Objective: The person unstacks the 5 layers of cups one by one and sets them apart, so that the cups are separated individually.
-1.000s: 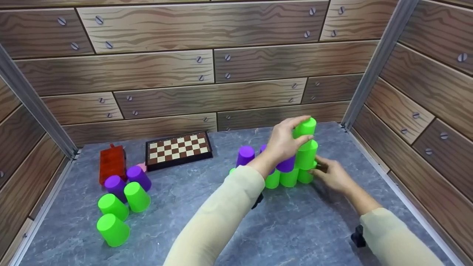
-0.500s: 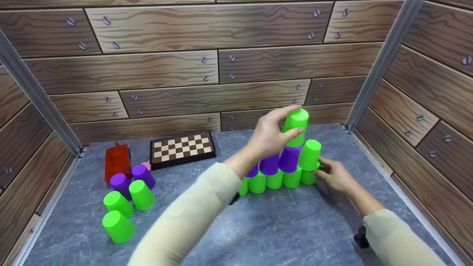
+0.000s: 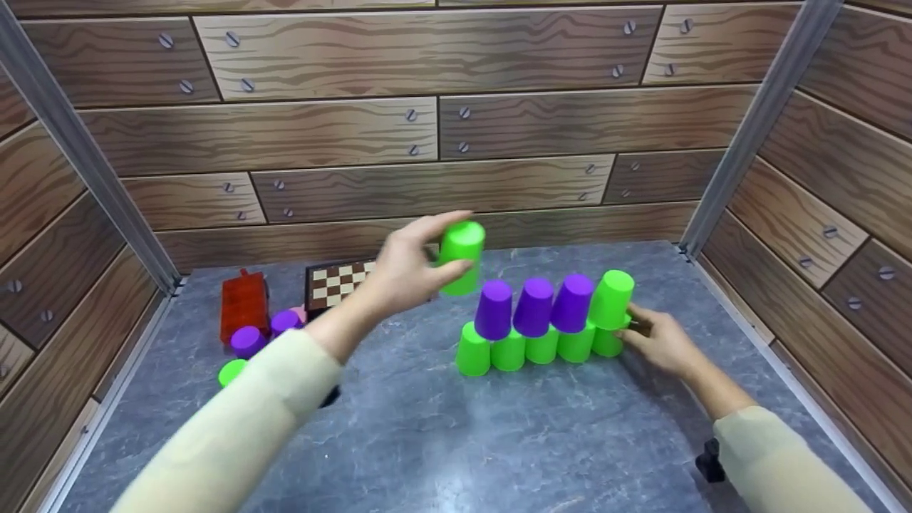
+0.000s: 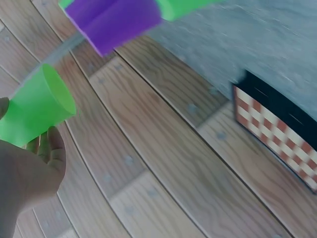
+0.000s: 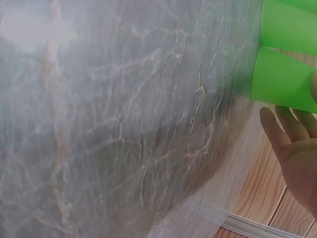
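Note:
My left hand (image 3: 410, 271) holds a green cup (image 3: 462, 263) upside down in the air, thumb at its near side and fingers over the far side. Below and to the right stands a two-level wall of upturned cups. Several green cups (image 3: 508, 351) make up its lower row. On them stand three purple cups (image 3: 534, 308) and, at the right end, one upper green cup (image 3: 612, 299). My right hand (image 3: 662, 343) grips the right-end cup of the lower row (image 5: 282, 79), thumb in front and fingers behind. Its fingertips are partly hidden in the head view.
At the left, two purple cups (image 3: 248, 342) and a green cup (image 3: 232, 371) show beyond my left sleeve. A red case (image 3: 244, 306) and a chessboard (image 3: 331, 288), partly hidden by my left hand, lie at the back. Plank-patterned walls (image 3: 527, 128) enclose the table.
My left hand has lifted the green cup off the right end of the wall and carried it left, past the purple cups. My right hand has stayed at the lower right-end cup.

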### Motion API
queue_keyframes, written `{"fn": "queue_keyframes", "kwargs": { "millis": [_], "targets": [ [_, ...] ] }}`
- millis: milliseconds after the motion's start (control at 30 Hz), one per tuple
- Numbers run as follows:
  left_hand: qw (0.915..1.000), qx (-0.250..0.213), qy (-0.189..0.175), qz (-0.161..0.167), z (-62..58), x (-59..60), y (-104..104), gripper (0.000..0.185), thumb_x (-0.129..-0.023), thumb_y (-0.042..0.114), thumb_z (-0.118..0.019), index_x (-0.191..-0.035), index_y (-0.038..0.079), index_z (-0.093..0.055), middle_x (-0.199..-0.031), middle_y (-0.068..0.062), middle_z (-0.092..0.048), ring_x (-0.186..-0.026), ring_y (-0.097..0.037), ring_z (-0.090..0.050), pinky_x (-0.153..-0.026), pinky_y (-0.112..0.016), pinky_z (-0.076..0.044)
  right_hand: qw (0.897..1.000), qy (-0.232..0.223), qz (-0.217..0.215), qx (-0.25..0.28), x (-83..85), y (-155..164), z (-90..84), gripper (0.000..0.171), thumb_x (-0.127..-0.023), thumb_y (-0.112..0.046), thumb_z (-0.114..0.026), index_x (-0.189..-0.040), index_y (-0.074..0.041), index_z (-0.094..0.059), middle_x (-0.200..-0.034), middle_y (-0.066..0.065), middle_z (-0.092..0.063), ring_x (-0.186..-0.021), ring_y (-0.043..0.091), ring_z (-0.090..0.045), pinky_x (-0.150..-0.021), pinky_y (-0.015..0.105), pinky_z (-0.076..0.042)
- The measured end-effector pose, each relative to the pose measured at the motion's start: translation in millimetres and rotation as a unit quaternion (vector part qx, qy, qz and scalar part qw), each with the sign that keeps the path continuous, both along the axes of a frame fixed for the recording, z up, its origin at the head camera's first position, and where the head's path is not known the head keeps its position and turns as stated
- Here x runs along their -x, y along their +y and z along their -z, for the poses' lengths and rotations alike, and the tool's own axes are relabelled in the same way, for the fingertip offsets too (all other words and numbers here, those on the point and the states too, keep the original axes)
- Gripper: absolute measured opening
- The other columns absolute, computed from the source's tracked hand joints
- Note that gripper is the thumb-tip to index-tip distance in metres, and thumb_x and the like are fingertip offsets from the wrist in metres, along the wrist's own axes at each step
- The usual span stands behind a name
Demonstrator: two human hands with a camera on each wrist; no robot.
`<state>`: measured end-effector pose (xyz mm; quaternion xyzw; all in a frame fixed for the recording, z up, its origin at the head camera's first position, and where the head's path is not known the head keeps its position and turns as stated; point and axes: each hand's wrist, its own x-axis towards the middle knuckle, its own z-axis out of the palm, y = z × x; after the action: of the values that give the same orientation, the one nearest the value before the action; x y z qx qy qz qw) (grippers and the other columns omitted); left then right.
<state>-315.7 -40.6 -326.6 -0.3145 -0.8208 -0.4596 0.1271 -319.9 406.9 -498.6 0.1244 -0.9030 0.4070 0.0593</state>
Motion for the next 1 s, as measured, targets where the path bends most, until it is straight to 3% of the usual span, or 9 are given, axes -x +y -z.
{"fn": "queue_keyframes", "kwargs": {
  "millis": [133, 367, 533, 833, 1000],
  "targets": [
    [0.9996, -0.009, -0.013, -0.023, 6.6, -3.5, -34.4, 0.062, -0.09, 0.013, -0.084, -0.149, 0.013, -0.062, -0.137, -0.008, -0.066, -0.111, -0.022, -0.068, -0.092, -0.036, -0.061, 1.0, -0.005, -0.001, -0.004, -0.2, 2.2, -2.6, 0.061, -0.101, -0.004, -0.071, -0.153, 0.013, -0.042, -0.142, 0.038, -0.055, -0.123, 0.05, -0.064, -0.104, 0.05, -0.053],
    [0.997, -0.024, -0.049, -0.054, 20.4, -11.7, -86.8, 0.06, -0.086, 0.006, -0.083, -0.143, 0.011, -0.066, -0.124, -0.011, -0.069, -0.093, -0.028, -0.073, -0.077, -0.038, -0.063, 1.0, -0.007, -0.002, -0.011, 0.9, 2.5, -2.8, 0.062, -0.102, -0.005, -0.07, -0.154, 0.013, -0.041, -0.142, 0.039, -0.056, -0.123, 0.05, -0.064, -0.102, 0.052, -0.054],
    [0.9945, -0.01, -0.068, -0.078, 36.0, -20.3, -120.4, 0.057, -0.086, 0.004, -0.084, -0.14, 0.011, -0.066, -0.122, -0.011, -0.07, -0.095, -0.03, -0.073, -0.077, -0.037, -0.064, 1.0, -0.002, -0.005, -0.008, 1.0, 0.2, 1.2, 0.062, -0.101, -0.004, -0.071, -0.153, 0.014, -0.041, -0.142, 0.039, -0.055, -0.122, 0.051, -0.064, -0.103, 0.051, -0.054],
    [0.9849, 0.039, -0.117, -0.122, 64.6, -32.0, -157.9, 0.057, -0.088, 0.011, -0.085, -0.141, 0.009, -0.062, -0.128, -0.013, -0.068, -0.101, -0.03, -0.068, -0.086, -0.043, -0.062, 1.0, 0.0, 0.003, -0.01, -0.1, 1.5, 1.2, 0.062, -0.101, -0.006, -0.072, -0.153, 0.012, -0.043, -0.143, 0.038, -0.055, -0.124, 0.05, -0.063, -0.104, 0.053, -0.053],
    [0.9814, 0.056, -0.123, -0.137, 76.2, -38.6, -172.9, 0.057, -0.087, 0.014, -0.088, -0.137, 0.008, -0.064, -0.126, -0.011, -0.069, -0.103, -0.03, -0.069, -0.087, -0.046, -0.062, 1.0, 0.0, 0.004, -0.014, 1.4, 0.0, 1.3, 0.061, -0.102, -0.006, -0.071, -0.153, 0.012, -0.043, -0.142, 0.037, -0.057, -0.122, 0.049, -0.064, -0.103, 0.051, -0.054]
  ]
}}
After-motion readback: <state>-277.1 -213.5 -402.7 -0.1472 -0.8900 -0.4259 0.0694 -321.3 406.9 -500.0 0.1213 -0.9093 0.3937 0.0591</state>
